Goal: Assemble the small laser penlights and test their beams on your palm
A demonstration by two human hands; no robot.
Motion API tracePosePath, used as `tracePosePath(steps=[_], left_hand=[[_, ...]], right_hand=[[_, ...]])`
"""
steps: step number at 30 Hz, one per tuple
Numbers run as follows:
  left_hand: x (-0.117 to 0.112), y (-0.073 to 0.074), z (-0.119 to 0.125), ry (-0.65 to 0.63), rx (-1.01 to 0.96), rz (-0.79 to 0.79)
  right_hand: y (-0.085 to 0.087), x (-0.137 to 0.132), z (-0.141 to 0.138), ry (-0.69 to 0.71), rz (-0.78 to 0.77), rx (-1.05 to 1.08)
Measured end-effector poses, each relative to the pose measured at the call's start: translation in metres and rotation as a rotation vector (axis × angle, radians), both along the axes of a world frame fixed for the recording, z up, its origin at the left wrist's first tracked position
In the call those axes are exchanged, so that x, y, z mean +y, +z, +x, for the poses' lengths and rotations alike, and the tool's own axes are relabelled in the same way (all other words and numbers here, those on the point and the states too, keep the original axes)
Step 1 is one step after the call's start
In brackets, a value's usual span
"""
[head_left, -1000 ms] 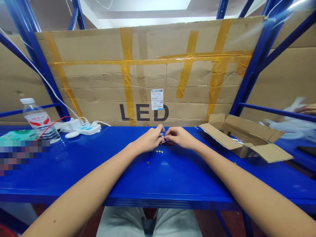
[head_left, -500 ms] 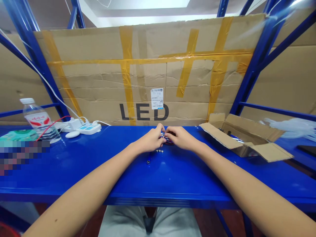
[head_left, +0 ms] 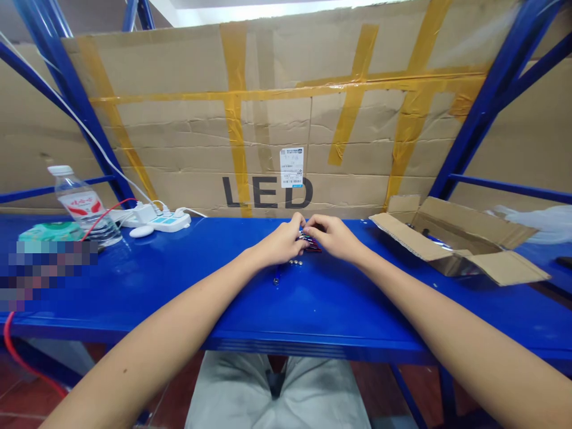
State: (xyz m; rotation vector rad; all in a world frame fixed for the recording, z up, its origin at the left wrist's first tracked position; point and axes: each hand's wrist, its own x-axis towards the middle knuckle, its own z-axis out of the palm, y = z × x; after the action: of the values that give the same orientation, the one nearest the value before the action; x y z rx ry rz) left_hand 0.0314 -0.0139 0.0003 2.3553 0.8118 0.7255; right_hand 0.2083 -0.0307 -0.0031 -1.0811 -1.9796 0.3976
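My left hand [head_left: 288,241] is closed at the back middle of the blue table, its fingertips bent around a small bundle of slim, shiny pieces [head_left: 314,245] with dark red and silvery parts. Facing it, my right hand [head_left: 333,237] has thumb and forefinger pinched together at the top of that bundle. What the right fingertips hold is too small to make out. Just in front of the hands, several small silvery round pieces [head_left: 295,263] lie in a row. Nearer to me is a small metal-ended piece [head_left: 276,281] whose blue body blends into the table.
To the right stands an opened cardboard box [head_left: 451,238] with dark and blue shiny items inside. At left are a water bottle [head_left: 84,205], a green packet [head_left: 51,231] and a white power strip [head_left: 167,221] with cables. A large cardboard sheet [head_left: 192,149] closes off the back.
The camera has tipped down and turned slightly left, so the whole scene sits higher and further right. Both hands stay together at the bundle, with small finger shifts.
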Motion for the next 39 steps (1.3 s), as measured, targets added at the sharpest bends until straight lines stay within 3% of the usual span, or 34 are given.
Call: tracePosePath(steps=[8,13,19,26,29,39], left_hand=[[0.005,0.000,0.003,0.049,-0.094,-0.009],[0.003,0.002,0.003,0.087,-0.130,0.021],[0.001,0.000,0.003,0.039,-0.135,0.079],[-0.001,0.001,0.002,0.067,-0.143,0.125],[0.001,0.000,0.002,0.091,-0.163,0.097],[0.007,0.008,0.002,0.144,-0.370,-0.043]], right_hand=[[0.004,0.000,0.002,-0.024,0.070,-0.031],[0.000,0.005,0.004,0.011,0.003,0.064],[-0.003,0.004,-0.004,0.023,-0.094,0.365],[0.002,0.002,-0.002,0.103,-0.207,0.358],[0.003,0.004,0.003,0.158,-0.245,0.353],[0.005,0.008,0.009,0.134,-0.150,0.349]])
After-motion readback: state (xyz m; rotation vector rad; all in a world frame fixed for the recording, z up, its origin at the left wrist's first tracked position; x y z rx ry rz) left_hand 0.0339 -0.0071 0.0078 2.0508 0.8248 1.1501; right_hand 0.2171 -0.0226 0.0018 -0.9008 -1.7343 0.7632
